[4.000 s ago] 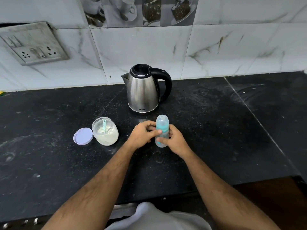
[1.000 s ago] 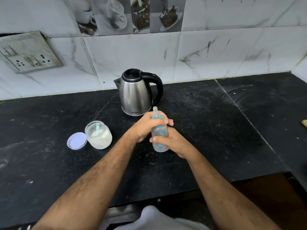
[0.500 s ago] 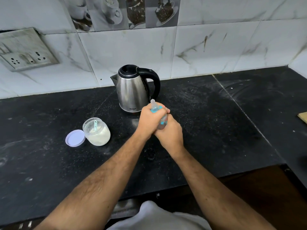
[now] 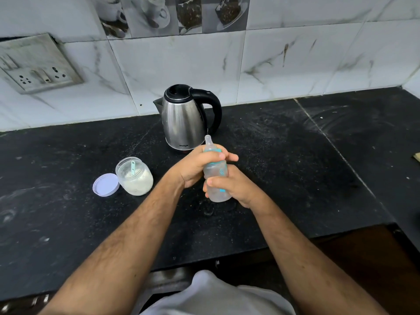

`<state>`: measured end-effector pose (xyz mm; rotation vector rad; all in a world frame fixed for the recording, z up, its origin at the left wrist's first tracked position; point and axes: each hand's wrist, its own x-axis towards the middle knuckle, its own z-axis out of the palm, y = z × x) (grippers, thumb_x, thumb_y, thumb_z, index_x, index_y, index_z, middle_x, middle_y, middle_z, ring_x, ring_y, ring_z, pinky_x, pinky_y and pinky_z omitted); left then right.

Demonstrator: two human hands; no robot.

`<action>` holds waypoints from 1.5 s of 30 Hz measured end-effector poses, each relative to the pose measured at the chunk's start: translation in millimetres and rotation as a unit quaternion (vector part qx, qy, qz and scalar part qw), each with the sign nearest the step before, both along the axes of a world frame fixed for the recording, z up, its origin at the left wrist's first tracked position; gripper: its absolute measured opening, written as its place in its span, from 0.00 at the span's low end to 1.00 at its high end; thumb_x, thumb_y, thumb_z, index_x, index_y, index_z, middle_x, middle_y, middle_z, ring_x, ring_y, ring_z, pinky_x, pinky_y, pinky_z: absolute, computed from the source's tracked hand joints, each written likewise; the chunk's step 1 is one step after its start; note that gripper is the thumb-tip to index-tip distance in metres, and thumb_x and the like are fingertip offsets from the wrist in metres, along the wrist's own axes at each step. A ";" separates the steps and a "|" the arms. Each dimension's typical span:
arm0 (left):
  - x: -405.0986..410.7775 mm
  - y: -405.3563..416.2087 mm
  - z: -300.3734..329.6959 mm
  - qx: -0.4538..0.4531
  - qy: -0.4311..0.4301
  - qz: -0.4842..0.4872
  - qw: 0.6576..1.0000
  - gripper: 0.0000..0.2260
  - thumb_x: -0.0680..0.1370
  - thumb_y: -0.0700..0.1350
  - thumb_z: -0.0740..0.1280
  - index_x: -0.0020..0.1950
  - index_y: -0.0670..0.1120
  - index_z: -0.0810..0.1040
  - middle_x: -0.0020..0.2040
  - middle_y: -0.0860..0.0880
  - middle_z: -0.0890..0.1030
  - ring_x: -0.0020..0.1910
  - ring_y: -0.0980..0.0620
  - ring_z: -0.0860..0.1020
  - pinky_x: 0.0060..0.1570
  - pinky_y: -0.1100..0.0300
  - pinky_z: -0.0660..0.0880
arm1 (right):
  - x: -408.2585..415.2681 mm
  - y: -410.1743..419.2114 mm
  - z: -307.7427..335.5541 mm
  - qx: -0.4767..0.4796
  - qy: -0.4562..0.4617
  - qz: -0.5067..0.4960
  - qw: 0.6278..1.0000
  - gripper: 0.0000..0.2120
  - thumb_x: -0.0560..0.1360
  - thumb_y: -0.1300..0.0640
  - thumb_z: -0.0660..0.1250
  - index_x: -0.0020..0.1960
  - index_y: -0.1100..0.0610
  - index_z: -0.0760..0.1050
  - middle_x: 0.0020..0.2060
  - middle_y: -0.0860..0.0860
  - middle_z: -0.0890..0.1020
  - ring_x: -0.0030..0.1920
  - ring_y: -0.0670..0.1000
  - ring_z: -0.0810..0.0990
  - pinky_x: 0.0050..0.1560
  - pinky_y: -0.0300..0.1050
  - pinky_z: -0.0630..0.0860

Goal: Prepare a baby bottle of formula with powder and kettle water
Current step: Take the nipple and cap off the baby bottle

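Small clear plastic baby bottle w/ teal collar and silicone teat (image 4: 216, 173) is held upright just above the black stone counter (image 4: 68, 223), in front of the steel electric kettle (image 4: 184, 119). Looks light, rigid, prob slick; teat soft, so grip body + collar. Left hand (image 4: 195, 164) is clenched round the collar, wrist bent inward; right hand (image 4: 234, 186) wraps the lower body.
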<state>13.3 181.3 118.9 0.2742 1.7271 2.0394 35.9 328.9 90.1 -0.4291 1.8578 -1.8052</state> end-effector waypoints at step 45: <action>15.9 -7.2 -12.2 0.005 0.015 0.139 0.990 0.19 0.72 0.44 0.71 0.63 0.48 0.77 0.46 0.54 0.84 0.48 0.54 0.82 0.49 0.61 0.78 | 7.1 -10.2 -8.2 0.159 0.081 -0.162 0.971 0.10 0.69 0.53 0.73 0.50 0.52 0.78 0.41 0.46 0.83 0.41 0.43 0.82 0.40 0.37 0.74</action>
